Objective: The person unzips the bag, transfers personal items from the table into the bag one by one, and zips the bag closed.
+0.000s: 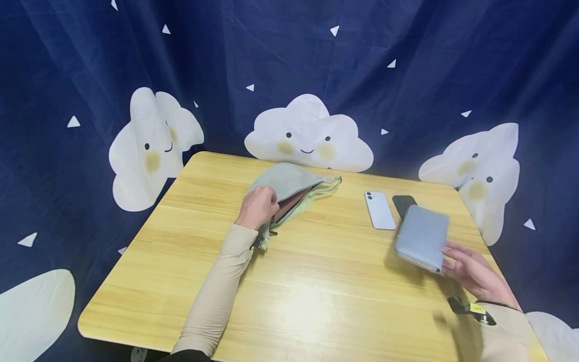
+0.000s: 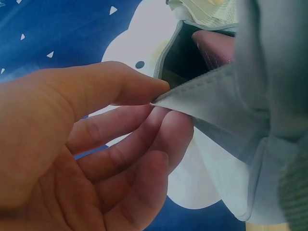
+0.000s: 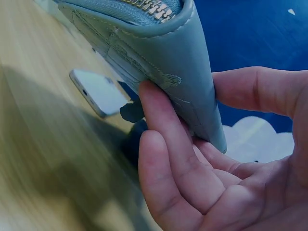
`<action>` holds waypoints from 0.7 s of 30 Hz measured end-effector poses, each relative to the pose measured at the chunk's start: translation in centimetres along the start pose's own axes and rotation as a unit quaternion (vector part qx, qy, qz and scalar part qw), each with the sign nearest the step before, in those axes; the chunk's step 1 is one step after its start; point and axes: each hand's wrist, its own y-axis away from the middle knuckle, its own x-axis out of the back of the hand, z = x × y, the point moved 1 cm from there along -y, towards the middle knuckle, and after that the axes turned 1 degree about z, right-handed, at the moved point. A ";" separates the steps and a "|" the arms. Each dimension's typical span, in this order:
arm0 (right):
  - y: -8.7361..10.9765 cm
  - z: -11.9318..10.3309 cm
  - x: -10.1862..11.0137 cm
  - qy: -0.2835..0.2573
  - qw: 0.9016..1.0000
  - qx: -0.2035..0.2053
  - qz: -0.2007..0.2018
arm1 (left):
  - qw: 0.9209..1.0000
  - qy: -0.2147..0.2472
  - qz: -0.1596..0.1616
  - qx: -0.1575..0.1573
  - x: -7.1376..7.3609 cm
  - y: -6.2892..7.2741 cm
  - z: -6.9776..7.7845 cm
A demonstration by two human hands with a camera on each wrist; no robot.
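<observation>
Head view: grey-green bag (image 1: 285, 180) on worktop (image 1: 217, 196), mouth gaping, reddish interior in sight; pinched near its left end by left hand (image 1: 258, 207). To the right of the bag: white phone (image 1: 380, 211), then black flat object (image 1: 404, 203), partly hidden by blue-grey wallet (image 1: 422, 236). Gripped in right hand (image 1: 474, 272), farthest right of the bag and raised above worktop: same wallet.

Left wrist view: thumb and fingers clamped on the bag's stitched edge at its open mouth.

Right wrist view: thumb on one face of wallet, fingers against the other; gold-toothed zipper (image 3: 153, 8) visible at one end.
</observation>
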 end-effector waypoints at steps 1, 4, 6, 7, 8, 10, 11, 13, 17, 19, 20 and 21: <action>-0.2 -0.1 -0.2 0.000 1.000 0.001 -0.003 | 1.000 0.000 0.000 0.000 0.0 0.0 0.0; -0.7 -0.3 -1.0 0.022 1.000 -0.006 0.017 | 1.000 0.000 -0.001 -0.001 -0.1 0.0 0.0; -1.1 -0.4 -1.4 0.036 0.999 -0.012 0.034 | 1.000 0.001 0.000 -0.003 0.0 0.0 0.0; -1.3 -0.5 -1.7 0.038 0.998 -0.015 0.041 | 1.000 0.001 0.000 -0.004 0.0 0.0 0.0; -1.5 -0.5 -2.0 0.042 0.998 -0.018 0.047 | 1.000 0.001 0.000 -0.005 0.0 0.0 0.0; -1.8 -0.5 -2.5 0.052 0.997 -0.022 0.054 | 1.000 0.002 0.000 -0.006 0.0 0.0 0.0; -2.0 -0.6 -2.7 0.056 0.997 -0.024 0.056 | 1.000 0.002 0.000 -0.007 0.0 0.0 0.0; -2.4 -0.6 -3.2 0.068 0.995 -0.027 0.061 | 1.000 0.002 0.000 -0.007 0.0 0.0 0.0; -3.4 -0.7 -4.4 0.060 0.997 -0.024 0.052 | 1.000 0.005 -0.002 -0.005 0.0 -0.1 -0.1; -3.9 -0.6 -4.9 0.054 0.997 -0.026 0.049 | 1.000 0.006 -0.002 -0.004 0.0 0.0 0.0; -4.2 -0.6 -5.2 0.053 0.997 -0.028 0.047 | 1.000 0.006 -0.003 -0.003 0.0 0.0 -0.1; -4.4 -0.5 -5.5 0.054 0.997 -0.030 0.049 | 1.000 0.006 -0.003 -0.003 0.0 0.0 -0.1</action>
